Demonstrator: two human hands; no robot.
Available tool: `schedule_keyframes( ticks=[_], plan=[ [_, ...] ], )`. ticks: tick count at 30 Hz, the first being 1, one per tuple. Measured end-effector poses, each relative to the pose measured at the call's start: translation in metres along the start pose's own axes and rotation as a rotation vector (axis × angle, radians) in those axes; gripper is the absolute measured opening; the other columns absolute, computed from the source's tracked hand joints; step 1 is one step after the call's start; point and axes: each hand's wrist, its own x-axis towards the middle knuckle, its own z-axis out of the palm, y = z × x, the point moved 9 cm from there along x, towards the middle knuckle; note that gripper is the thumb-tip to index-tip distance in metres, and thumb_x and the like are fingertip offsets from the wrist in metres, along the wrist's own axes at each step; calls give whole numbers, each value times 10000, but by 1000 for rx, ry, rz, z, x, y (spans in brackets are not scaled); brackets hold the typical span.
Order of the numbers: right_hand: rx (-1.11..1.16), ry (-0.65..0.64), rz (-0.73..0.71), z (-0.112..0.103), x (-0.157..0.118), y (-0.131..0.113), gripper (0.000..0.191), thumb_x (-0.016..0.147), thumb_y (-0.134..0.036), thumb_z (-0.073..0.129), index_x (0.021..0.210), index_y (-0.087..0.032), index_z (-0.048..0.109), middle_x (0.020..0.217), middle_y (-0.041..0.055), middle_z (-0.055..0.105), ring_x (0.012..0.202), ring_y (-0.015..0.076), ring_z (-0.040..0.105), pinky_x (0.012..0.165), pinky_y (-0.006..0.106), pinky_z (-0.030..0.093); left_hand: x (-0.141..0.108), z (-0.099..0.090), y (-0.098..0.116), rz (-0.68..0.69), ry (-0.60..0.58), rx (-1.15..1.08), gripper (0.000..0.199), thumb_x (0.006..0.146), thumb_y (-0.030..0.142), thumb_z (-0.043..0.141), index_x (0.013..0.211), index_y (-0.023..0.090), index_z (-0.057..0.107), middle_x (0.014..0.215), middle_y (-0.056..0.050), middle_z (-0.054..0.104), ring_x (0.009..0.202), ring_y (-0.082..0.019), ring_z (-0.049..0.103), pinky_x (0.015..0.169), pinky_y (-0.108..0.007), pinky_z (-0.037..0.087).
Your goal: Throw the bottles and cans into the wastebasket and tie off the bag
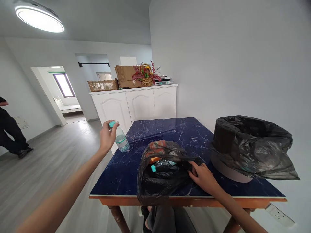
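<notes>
My left hand [108, 136] grips a clear water bottle [121, 139] by its teal cap, over the left edge of the blue marbled table [155, 129]. The bottle hangs slightly tilted, with some liquid in it. On the table in front of me lies a black plastic bag [157, 187], its mouth gaping toward me. A dark-looking bottle with a teal cap [153, 168] lies inside, and orange-red items [156, 151] show through the thin plastic behind it. My right hand [200, 174] is closed on the bag's right rim, pulling it sideways.
At the table's right stands a round bin [230, 171] lined with a black bag [252, 145]. Behind the table, a white cabinet [141, 103] carries cardboard boxes [103, 85] and a flower basket [147, 81]. A person in dark clothes [11, 132] stands at far left.
</notes>
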Motion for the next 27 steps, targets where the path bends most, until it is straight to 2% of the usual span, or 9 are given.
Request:
schedule_keyframes(
  ticks=[4,10,14,17,19,21,24,25,27],
  plan=[
    [-28,37,-18,-3,0,-2,314,1017,-293,478,1278,-179,609,655,-45,591,636,210,658,846,408,496,5,21,-37,-50,-31,54,398,959,551,600,1167,213,571,1083,-106,775,1061,-287,741,927,-405,554],
    [-58,39,-7,-2,1,0,293,1007,-284,471,1234,-179,624,658,-42,592,654,210,655,856,409,483,1,43,-73,-142,-79,104,433,938,541,618,1185,193,542,1195,-160,743,1143,-315,710,979,-431,536],
    [-53,-11,16,2,1,1,329,1026,-290,435,1272,-150,604,679,-31,588,667,208,629,905,458,467,1,52,-86,-190,-144,103,428,934,522,618,1172,178,531,1201,-182,743,1165,-319,710,984,-439,544],
    [-56,-38,28,3,1,1,332,1029,-285,423,1268,-138,600,693,-25,584,691,215,628,920,475,459,-2,47,-82,-183,-137,118,557,911,535,648,1273,140,498,1302,-234,681,1248,-349,662,1033,-480,526],
    [-56,-39,29,2,1,0,330,1028,-284,425,1267,-138,600,690,-26,581,691,216,628,923,476,457,-10,36,-69,-149,-83,145,710,883,558,690,1385,125,436,1462,-273,549,1395,-384,536,1129,-528,456],
    [-51,-32,27,1,1,0,330,1029,-282,428,1275,-143,599,677,-33,576,669,210,622,918,469,459,-26,22,-39,-28,-5,194,761,887,556,706,1445,134,407,1540,-267,438,1493,-398,394,1213,-557,358],
    [-52,-13,24,1,1,0,320,1028,-283,435,1273,-159,599,667,-37,578,658,213,632,898,446,461,-73,7,32,294,73,240,514,998,437,610,1410,157,479,1422,-213,491,1417,-363,453,1184,-553,390],
    [-52,-9,23,2,1,1,318,1026,-288,440,1271,-165,601,662,-39,577,656,215,637,893,439,462,-93,9,55,394,26,218,377,1037,366,560,1365,184,522,1342,-173,536,1331,-324,527,1131,-519,445],
    [-46,-5,22,4,1,4,325,1024,-306,449,1279,-176,602,649,-46,569,639,212,636,888,430,465,-142,32,100,634,-264,166,203,1075,235,475,1235,226,600,1187,-100,624,1160,-248,616,1027,-429,502]
  ],
)
